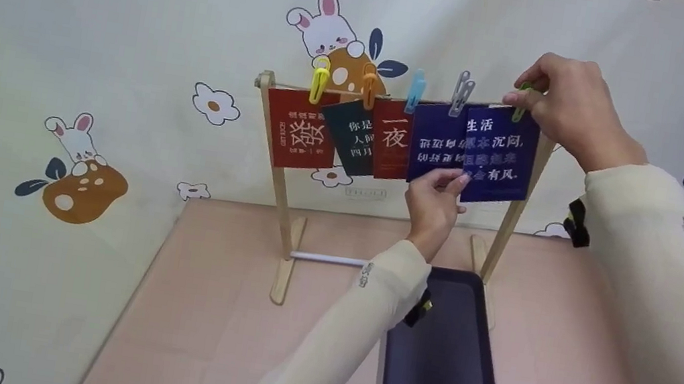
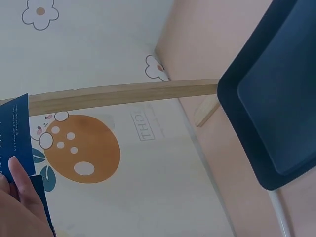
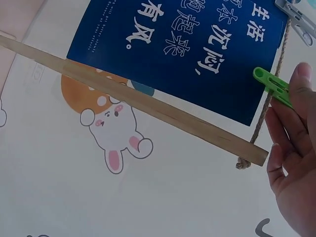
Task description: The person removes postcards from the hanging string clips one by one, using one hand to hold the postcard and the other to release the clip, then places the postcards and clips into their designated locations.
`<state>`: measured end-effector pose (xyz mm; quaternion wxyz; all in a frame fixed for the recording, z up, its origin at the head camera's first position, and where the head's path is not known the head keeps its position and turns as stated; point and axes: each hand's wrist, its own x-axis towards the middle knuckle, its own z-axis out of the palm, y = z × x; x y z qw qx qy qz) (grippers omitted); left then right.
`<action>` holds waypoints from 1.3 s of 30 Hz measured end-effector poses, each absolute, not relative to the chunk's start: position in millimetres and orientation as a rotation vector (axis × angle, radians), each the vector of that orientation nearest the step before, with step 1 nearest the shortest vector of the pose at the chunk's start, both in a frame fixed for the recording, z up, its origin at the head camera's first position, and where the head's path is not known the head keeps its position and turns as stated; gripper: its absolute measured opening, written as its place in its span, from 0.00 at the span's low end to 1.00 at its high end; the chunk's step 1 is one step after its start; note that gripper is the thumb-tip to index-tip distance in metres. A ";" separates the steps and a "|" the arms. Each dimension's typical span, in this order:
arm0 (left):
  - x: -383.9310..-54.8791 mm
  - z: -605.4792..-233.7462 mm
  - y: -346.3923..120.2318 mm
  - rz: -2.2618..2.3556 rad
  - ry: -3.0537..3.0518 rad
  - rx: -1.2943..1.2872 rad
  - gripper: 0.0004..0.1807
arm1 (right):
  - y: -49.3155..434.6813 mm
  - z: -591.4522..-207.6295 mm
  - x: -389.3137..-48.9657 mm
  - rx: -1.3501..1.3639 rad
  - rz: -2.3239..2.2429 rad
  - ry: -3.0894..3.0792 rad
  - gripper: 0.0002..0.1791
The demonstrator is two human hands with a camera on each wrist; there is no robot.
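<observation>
On my head feed, the right hand covers much of the green clothespin, the left sleeve hides the far-left corner of the dark tray, and fine print on the rightmost blue card is illegible. My left-wrist view crops the left hand.

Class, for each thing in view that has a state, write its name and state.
Right hand: pinching green clip
Green clip: on the rope
Left hand: holding rightmost blue card
Rightmost blue card: hanging
Inner blue card: partly overlapped
Middle red card: hanging
Green card: hanging tilted
Leftmost red card: hanging
Yellow clip: fastened
Orange clip: fastened
Light blue clip: fastened
Grey clip: fastened
Wooden stand: upright
Rope: strung across stand
Tray: flat on table
</observation>
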<state>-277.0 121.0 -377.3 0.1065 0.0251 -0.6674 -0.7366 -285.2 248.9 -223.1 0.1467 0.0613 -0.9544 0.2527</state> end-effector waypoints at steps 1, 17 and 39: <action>-276.1 -377.6 120.4 -2.162 -1.971 0.080 0.05 | 248.4 -223.7 -284.9 0.179 0.735 -2.736 0.20; -261.0 -381.1 103.8 -2.245 -2.037 0.138 0.04 | 250.6 -228.4 -285.9 0.099 0.899 -2.593 0.19; -229.1 -387.3 50.4 -2.328 -2.163 0.237 0.07 | 229.9 -269.9 -274.3 0.227 1.509 -2.248 0.19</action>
